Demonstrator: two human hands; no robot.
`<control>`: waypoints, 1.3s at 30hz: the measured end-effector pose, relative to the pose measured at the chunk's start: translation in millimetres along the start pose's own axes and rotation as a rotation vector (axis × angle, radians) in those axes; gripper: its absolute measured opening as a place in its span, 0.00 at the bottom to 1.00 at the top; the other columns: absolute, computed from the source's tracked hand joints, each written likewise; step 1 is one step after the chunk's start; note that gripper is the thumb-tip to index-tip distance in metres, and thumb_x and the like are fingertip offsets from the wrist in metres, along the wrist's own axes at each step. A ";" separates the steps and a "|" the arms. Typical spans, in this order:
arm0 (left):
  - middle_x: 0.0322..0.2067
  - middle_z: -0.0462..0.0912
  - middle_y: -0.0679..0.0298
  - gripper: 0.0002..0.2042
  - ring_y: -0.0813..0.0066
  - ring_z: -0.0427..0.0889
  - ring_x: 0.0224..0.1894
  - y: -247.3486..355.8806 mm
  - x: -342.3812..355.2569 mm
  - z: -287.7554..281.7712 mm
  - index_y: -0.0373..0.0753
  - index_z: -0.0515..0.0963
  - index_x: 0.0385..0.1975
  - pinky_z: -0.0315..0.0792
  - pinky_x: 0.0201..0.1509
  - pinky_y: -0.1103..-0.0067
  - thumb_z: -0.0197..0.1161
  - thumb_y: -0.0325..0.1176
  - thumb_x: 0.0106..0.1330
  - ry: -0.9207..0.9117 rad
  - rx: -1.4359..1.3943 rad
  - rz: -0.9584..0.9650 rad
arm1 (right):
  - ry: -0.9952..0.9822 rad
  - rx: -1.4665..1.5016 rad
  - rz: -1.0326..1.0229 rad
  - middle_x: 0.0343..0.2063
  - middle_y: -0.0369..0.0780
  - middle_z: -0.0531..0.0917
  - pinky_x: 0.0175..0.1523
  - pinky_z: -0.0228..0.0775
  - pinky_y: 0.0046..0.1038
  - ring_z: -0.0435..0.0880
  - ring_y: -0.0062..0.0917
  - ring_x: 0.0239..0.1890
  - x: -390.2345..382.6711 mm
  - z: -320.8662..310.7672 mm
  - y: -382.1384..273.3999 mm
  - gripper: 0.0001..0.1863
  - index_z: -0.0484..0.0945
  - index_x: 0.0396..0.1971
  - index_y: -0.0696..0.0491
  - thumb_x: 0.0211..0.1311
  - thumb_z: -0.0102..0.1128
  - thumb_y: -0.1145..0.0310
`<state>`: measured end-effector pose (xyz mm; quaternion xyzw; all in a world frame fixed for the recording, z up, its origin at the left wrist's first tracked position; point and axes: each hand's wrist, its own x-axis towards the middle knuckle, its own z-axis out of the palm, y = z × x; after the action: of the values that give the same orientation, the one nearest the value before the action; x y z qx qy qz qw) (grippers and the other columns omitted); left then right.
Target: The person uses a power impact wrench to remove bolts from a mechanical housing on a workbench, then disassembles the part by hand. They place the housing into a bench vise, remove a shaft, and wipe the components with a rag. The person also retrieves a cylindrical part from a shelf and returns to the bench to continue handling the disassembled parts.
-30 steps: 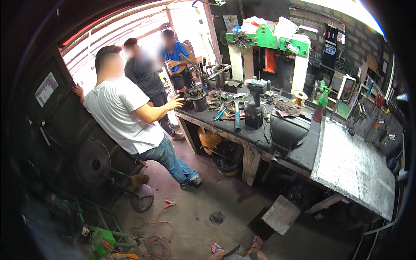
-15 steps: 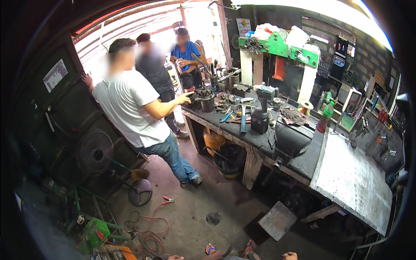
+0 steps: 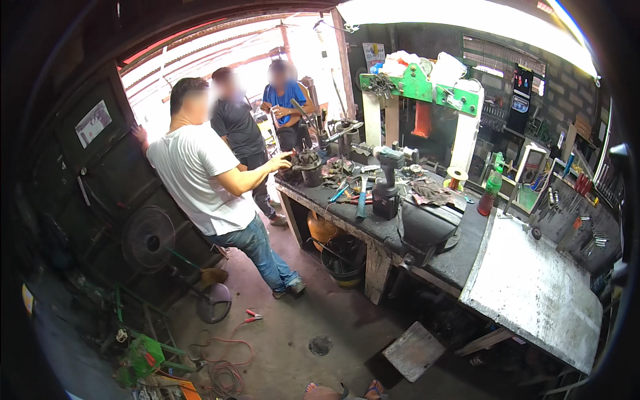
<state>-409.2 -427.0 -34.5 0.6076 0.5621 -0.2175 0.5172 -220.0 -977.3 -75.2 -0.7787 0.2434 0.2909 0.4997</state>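
Neither of my hands shows now; only my feet in blue-strapped sandals [image 3: 375,389] come in at the lower edge. Ahead and to the right stands a black-topped workbench [image 3: 327,212]. A dark bench vise [image 3: 427,230] sits on its near side, with a crumpled grey rag [image 3: 437,193] over or just behind it. Beside the vise, a cordless power tool [image 3: 387,183] stands upright on its battery. A blue-handled hammer [image 3: 361,200] lies to its left. At the bench's far left end, a co-worker in a white shirt [image 3: 193,163] reaches a hand toward a round dark metal part [image 3: 309,163].
Two more people [image 3: 240,110] stand by the bright doorway. A standing fan [image 3: 150,240] is at left. Red cables [image 3: 230,370] lie on the floor, near a low stool [image 3: 413,351]. A green press frame [image 3: 417,83] rises behind the bench; a pale metal sheet [image 3: 533,287] lies at right.
Both my hands, at the lower edge before, are now out of view. The scene has shifted slightly down and left. The co-worker's hand has lifted slightly beside the metal part.
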 end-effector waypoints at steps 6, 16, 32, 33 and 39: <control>0.27 0.85 0.63 0.11 0.72 0.80 0.24 1.3 -4.6 36.3 0.41 0.86 0.44 0.72 0.25 0.73 0.69 0.40 0.71 0.009 0.035 0.001 | 0.087 0.148 0.073 0.17 0.38 0.80 0.20 0.64 0.30 0.74 0.23 0.15 9.5 -33.4 10.8 0.06 0.87 0.29 0.55 0.61 0.63 0.72; 0.26 0.84 0.64 0.13 0.75 0.80 0.24 108.8 62.8 13.3 0.31 0.83 0.39 0.73 0.26 0.77 0.66 0.38 0.74 -0.062 0.243 0.063 | 0.093 0.311 0.002 0.21 0.37 0.84 0.23 0.69 0.30 0.78 0.24 0.19 6.4 8.2 20.2 0.07 0.90 0.30 0.54 0.61 0.64 0.73; 0.45 0.90 0.51 0.16 0.58 0.89 0.51 357.4 80.4 168.1 0.35 0.86 0.49 0.79 0.59 0.69 0.68 0.38 0.67 0.063 0.071 0.734 | 0.278 0.209 0.162 0.22 0.39 0.85 0.24 0.71 0.32 0.79 0.27 0.18 -63.7 3.0 32.5 0.07 0.89 0.34 0.54 0.64 0.63 0.70; 0.45 0.90 0.51 0.16 0.58 0.89 0.50 380.7 69.3 180.9 0.35 0.85 0.49 0.79 0.58 0.69 0.67 0.37 0.68 0.066 -0.040 0.796 | 0.285 0.195 0.159 0.23 0.39 0.85 0.24 0.72 0.32 0.79 0.27 0.18 -63.0 2.6 41.6 0.07 0.89 0.34 0.54 0.64 0.63 0.70; 0.35 0.88 0.57 0.19 0.66 0.86 0.42 527.3 3.6 247.0 0.35 0.82 0.51 0.76 0.50 0.71 0.58 0.46 0.78 0.211 -0.370 0.999 | 0.275 0.174 0.071 0.29 0.39 0.88 0.32 0.74 0.25 0.82 0.22 0.26 -53.4 -2.3 101.5 0.09 0.89 0.39 0.53 0.66 0.63 0.68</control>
<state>149.0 -553.0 73.3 0.7184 0.2825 0.2196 0.5966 -325.5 -1013.6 -101.9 -0.7560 0.3610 0.1768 0.5166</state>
